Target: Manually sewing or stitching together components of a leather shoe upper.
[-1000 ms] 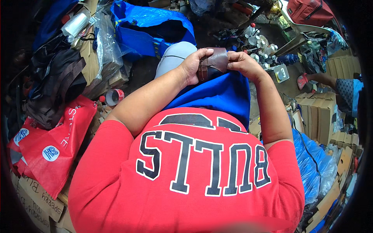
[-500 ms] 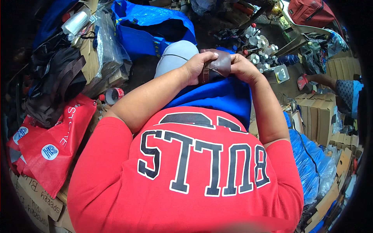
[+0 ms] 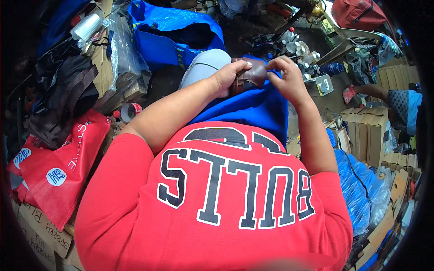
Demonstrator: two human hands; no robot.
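Note:
A glossy brown leather piece point(image 3: 254, 71), rounded like the toe of a shoe, rests above my lap. A strap-like brown part hangs at its left side. My left hand point(image 3: 229, 76) grips its left end, thumb on top. Close by the right edge of the leather, my right hand point(image 3: 288, 80) is raised with thumb and fingertips drawn together; whatever they may pinch is too small to see. Beneath lies blue cloth point(image 3: 253, 105) over my lap, and my left knee is covered in light grey cloth point(image 3: 205, 67).
A large blue bag point(image 3: 181, 27) gapes ahead. Several bottles point(image 3: 300, 52) stand at far right, near a metal can point(image 3: 324, 85). Stacked cardboard point(image 3: 365, 135) and blue plastic point(image 3: 352, 189) are on my right, below another person's leg point(image 3: 373, 91). A red bag point(image 3: 58, 167) lies left.
My right hand has come off the leather's right side and lifted slightly, its fingers now bunched. The left hand keeps its hold, and the leather has turned a little, showing a rounder surface.

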